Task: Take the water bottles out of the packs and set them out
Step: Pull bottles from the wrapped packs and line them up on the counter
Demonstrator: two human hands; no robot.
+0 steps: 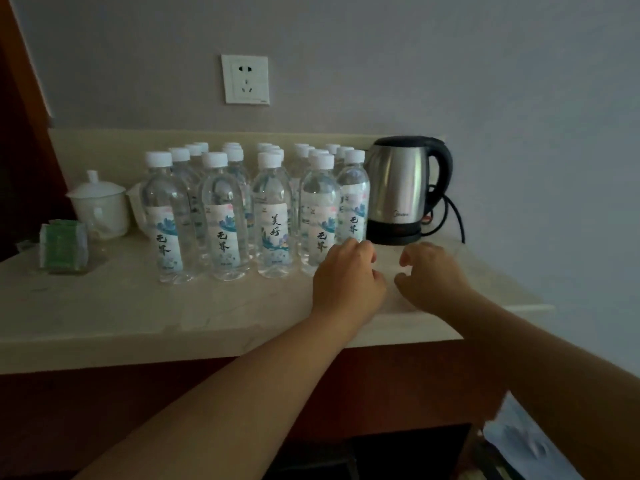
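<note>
Countertop holds five bottle rows and one kettle, two hands nearby.

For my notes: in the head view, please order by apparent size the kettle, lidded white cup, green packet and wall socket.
1. Kettle
2. Lidded white cup
3. Green packet and wall socket look alike; the socket is farther, so unranked.
</note>
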